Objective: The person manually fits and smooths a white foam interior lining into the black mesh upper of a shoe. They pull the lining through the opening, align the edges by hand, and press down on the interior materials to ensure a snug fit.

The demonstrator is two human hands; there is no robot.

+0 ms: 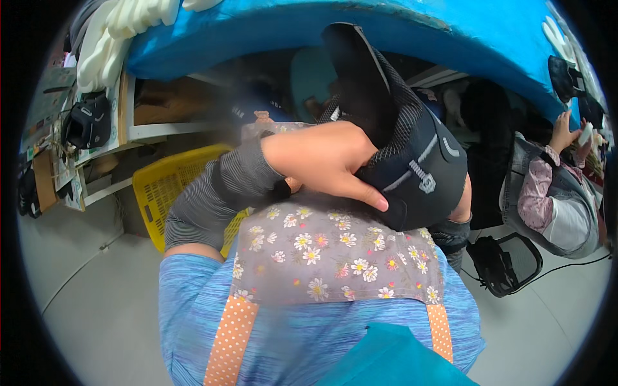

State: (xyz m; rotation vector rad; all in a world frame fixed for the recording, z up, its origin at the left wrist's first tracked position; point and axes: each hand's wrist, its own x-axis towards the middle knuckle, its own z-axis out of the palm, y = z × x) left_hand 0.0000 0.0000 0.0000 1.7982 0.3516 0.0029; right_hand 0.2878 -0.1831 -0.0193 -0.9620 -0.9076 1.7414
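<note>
A black shoe upper [418, 164] with mesh sides, grey trim and a small silver emblem is held up close over my lap. Its tall dark opening points away from me and its rounded end faces me. My left hand [331, 161] grips its left side, the thumb pressed along the surface; most of the other fingers are out of sight. On the far right side, only a sliver of my right hand [465, 199] shows at the upper's edge, its fingers hidden behind it. Dark striped sleeves cover both forearms. A flowered grey apron [315, 254] lies beneath.
Ahead runs a blue-covered workbench [283, 32], with white soles [103, 51] at its left end. A yellow basket [151, 186] stands by my left arm. Another black upper [89, 122] sits farther left. A co-worker [547, 186] handles something at right, near a black mesh-framed object [505, 264].
</note>
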